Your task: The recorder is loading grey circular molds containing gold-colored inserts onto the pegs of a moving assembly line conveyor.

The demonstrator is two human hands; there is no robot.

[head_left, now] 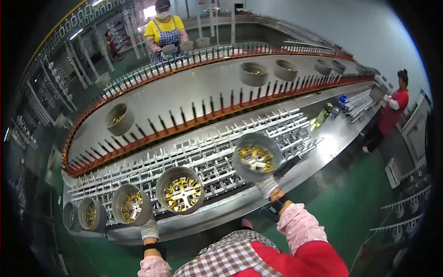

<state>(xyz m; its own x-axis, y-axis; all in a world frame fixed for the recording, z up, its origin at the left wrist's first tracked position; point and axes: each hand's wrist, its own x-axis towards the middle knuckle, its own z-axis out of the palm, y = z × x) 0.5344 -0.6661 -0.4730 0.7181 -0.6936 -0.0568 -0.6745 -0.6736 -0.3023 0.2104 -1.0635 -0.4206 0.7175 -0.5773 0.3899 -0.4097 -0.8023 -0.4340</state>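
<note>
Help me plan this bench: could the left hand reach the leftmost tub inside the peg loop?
Probably not directly: silver racks and upright pegs stand between the left hand and that tub.

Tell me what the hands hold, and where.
Right hand: apparently the grey tub, by its near lower side. Left hand: at another tub; grip cannot be told.

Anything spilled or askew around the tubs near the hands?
Nothing clearly stands out. The gold parts I can make out lie inside tubs; no spill shows on the metal racks. Fine damage can't be judged.
</note>
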